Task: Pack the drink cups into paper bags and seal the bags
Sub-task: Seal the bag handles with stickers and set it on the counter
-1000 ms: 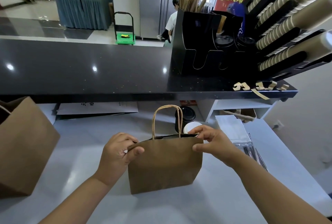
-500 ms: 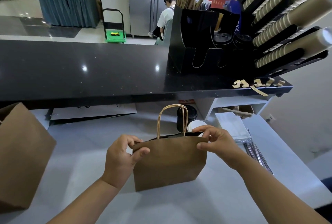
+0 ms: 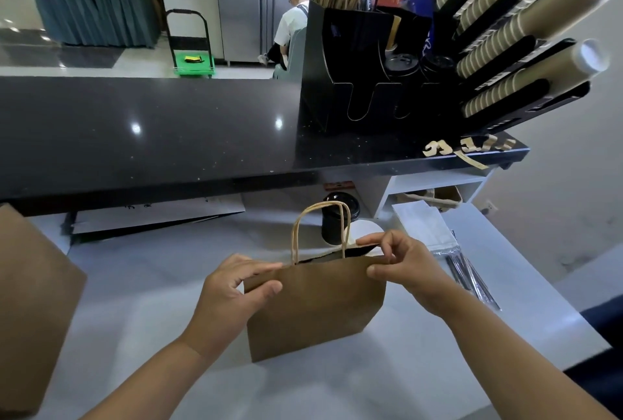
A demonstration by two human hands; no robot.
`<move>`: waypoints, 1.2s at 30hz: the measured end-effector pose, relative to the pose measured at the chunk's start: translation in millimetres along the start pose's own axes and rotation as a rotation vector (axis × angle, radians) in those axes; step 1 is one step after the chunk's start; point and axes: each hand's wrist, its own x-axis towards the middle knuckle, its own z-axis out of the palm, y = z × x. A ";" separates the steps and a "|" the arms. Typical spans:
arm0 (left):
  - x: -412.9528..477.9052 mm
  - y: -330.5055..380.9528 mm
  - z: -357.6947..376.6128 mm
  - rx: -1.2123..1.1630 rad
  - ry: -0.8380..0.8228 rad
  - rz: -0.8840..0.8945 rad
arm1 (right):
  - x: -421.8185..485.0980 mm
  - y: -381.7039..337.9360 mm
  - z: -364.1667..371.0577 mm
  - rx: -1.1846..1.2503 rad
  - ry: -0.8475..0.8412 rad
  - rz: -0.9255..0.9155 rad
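Observation:
A small brown paper bag (image 3: 313,305) with twisted paper handles stands upright on the white counter (image 3: 145,288) in front of me. My left hand (image 3: 229,295) pinches the bag's top left corner between thumb and fingers. My right hand (image 3: 401,261) pinches the top right edge, with the mouth slightly parted. Just behind the bag stand a black cup with a black lid (image 3: 337,217) and a white-lidded cup (image 3: 365,230). What is inside the bag is hidden.
A larger brown bag (image 3: 33,305) stands at the left edge. Flat white bags (image 3: 423,225) and wrapped straws (image 3: 472,281) lie to the right. A black raised counter (image 3: 151,129) carries a cup and lid dispenser (image 3: 472,48). A person sits beyond it.
Both hands keep their pinch on the bag's top corners; the right fingers have lifted higher on the rim. The view has shifted a little, and the bag stays in place.

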 end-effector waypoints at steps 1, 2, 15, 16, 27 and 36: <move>-0.6 0.6 1.7 -0.027 0.009 -0.019 | 0.7 -0.3 -2.5 -0.003 -0.018 0.004; -1.4 1.5 3.1 -0.062 0.014 -0.037 | 1.4 -0.8 -4.9 0.001 -0.041 0.010; -0.7 12.9 39.0 -0.252 0.062 -0.185 | 43.0 -13.8 -78.7 0.153 0.266 0.063; 0.2 13.8 42.0 -0.252 0.050 -0.191 | 49.6 -13.2 -88.6 0.163 0.360 0.086; 6.3 21.5 50.3 -0.249 0.026 -0.295 | 124.4 -29.1 -147.8 -0.447 0.489 -0.002; 3.7 22.1 50.7 -0.225 0.046 -0.286 | 154.3 -43.7 -155.4 -0.729 0.359 0.004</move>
